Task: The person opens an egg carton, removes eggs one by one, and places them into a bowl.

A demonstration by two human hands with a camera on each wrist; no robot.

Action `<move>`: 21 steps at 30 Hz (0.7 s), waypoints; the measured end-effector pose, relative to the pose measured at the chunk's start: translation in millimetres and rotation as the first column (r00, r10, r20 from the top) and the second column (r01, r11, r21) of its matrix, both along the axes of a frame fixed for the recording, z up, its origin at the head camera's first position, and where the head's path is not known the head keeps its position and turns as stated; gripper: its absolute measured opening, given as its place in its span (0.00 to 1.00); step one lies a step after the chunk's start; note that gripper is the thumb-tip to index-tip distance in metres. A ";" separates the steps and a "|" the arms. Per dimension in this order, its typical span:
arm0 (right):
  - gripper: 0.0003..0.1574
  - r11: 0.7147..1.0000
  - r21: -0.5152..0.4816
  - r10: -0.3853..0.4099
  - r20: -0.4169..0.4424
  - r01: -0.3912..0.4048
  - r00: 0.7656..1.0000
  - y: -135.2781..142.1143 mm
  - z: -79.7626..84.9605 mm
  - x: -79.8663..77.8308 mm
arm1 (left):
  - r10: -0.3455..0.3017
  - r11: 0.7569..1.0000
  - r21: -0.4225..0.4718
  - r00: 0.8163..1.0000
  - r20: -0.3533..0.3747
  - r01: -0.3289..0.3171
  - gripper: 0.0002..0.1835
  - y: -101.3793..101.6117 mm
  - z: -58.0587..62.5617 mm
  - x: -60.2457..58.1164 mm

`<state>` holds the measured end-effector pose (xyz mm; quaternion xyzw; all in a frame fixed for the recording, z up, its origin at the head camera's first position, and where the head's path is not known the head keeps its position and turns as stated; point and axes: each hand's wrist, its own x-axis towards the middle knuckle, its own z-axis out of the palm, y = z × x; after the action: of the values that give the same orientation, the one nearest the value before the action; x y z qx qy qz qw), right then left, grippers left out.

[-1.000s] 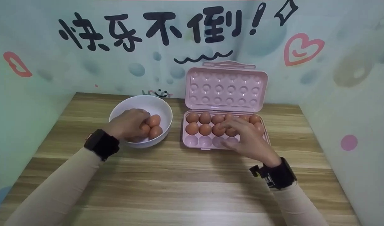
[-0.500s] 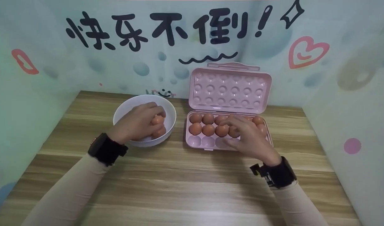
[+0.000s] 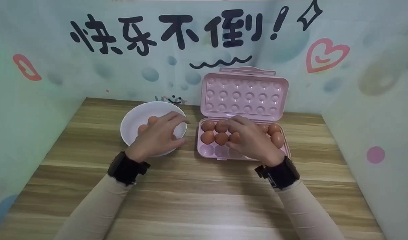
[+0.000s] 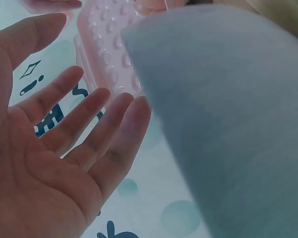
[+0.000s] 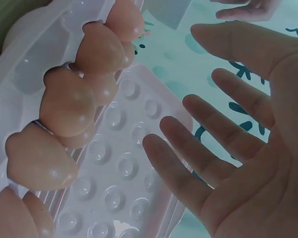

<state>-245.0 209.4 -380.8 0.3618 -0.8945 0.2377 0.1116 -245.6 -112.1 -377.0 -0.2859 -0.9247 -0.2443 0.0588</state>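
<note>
My left hand [image 3: 159,135] hovers over the right side of a white bowl [image 3: 129,121], fingers spread and nothing in them. Its bare palm also shows in the left wrist view, beside the bowl's wall [image 4: 228,119]. Brown eggs [image 3: 153,120] lie in the bowl, partly hidden by that hand. Above the pink egg box [image 3: 200,146] my right hand [image 3: 254,140] holds nothing, its fingers loosely extended. The back two rows carry brown eggs [image 3: 207,137]; bare cups [image 3: 206,150] show at the front left. In the right wrist view, eggs [image 5: 67,101] stand beside the relaxed fingers [image 5: 171,166].
The egg box's dimpled lid [image 3: 244,96] stands raised at the back, close to the printed backdrop [image 3: 124,73]. Bowl and box sit side by side on a wood-grain table [image 3: 190,196]. Printed side walls [image 3: 374,110] flank the table.
My left hand has left the eggs in the bowl and moved right and toward me, its fingers spreading. The right hand has shifted a little left over the egg box.
</note>
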 end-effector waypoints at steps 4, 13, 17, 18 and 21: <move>0.28 0.998 0.051 0.023 -0.014 -0.022 1.000 -11.2 -2.1 -7.2 | -0.021 1.000 0.023 1.000 0.022 0.021 0.29 3.1 -2.7 0.4; 0.35 0.986 0.164 -0.030 0.019 0.027 0.999 -33.9 -16.3 -19.7 | -0.018 1.000 0.018 0.998 0.054 0.017 0.31 3.8 -9.9 -0.9; 0.31 0.984 0.176 -0.008 0.023 0.004 1.000 -43.6 -25.9 -25.8 | -0.020 0.999 0.035 0.998 0.057 0.018 0.31 3.3 -16.0 -0.4; 0.31 0.984 0.177 -0.001 0.021 -0.002 1.000 -45.9 -28.1 -27.1 | -0.020 0.999 0.038 0.998 0.060 0.018 0.31 3.8 -17.2 -0.4; 0.22 0.984 0.177 0.027 0.007 -0.027 1.000 -52.6 -36.3 -33.1 | -0.028 0.998 0.059 0.998 0.064 0.024 0.31 4.8 -20.2 -1.0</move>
<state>-278.2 156.8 -417.1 0.3817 -0.9074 0.1597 0.0735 -246.6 -107.3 -397.3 -0.2881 -0.9148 -0.2809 0.0339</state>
